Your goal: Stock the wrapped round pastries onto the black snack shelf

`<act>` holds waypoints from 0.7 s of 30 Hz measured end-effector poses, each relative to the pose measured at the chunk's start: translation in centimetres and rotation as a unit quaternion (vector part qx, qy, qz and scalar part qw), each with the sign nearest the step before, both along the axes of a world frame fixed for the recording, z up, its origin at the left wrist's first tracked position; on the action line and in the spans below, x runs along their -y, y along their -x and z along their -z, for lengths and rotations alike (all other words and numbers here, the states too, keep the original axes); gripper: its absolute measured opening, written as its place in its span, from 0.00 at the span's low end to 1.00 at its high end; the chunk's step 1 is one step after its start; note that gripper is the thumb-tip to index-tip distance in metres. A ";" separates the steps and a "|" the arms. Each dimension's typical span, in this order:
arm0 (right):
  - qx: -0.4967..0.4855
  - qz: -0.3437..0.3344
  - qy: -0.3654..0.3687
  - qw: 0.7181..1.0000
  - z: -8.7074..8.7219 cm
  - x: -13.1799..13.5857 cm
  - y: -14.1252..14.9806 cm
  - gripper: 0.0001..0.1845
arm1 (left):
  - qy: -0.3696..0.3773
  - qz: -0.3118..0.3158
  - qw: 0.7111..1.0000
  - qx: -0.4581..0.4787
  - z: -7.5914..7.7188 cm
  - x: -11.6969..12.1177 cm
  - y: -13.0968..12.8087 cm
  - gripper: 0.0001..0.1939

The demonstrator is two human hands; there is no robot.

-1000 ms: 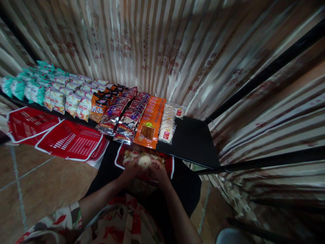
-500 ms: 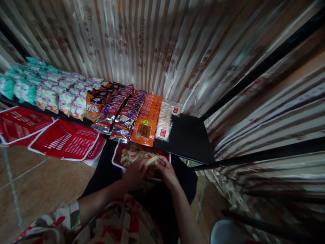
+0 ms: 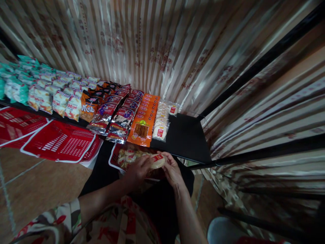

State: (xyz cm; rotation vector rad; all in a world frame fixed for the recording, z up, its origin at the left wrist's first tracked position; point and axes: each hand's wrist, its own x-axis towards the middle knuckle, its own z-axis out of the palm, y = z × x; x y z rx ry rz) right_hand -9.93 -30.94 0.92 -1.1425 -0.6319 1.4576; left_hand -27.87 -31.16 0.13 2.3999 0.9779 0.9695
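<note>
we face a black shelf [image 3: 186, 135] before a striped curtain [image 3: 114, 40], tiled floor [image 3: 58, 183] below. our left hand [image 3: 138, 170] and right hand [image 3: 173, 169] both grip one pale cake [image 3: 157, 162] by its edges, over a red basket [image 3: 111, 155]. it looks round and flat; its red label [image 3: 158, 157] is too small for us to read.

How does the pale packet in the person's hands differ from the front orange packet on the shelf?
Shape: the pale packet looks round, while the orange packet is flat and straight-edged.
Colour: the pale packet is off-white with a red label; the orange packet is bright orange with a yellow-green badge.
Place: the left hand and right hand hold the pale packet; the orange packet lies on the black shelf.
Both carry printed markings.
</note>
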 end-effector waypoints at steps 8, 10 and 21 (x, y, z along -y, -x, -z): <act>-0.035 0.018 -0.007 0.999 -0.4 -0.4 -0.2 0.14 | -0.077 -0.005 0.997 0.011 -0.8 -0.4 -0.5 0.22; -0.046 0.023 0.001 0.999 -0.7 -0.5 -0.3 0.12 | -0.083 -0.007 0.996 0.012 -0.6 -0.5 -0.6 0.20; -0.097 0.038 -0.002 0.995 -0.4 -0.6 -1.7 0.09 | -0.044 0.058 0.997 -0.009 -1.2 -2.1 -0.4 0.16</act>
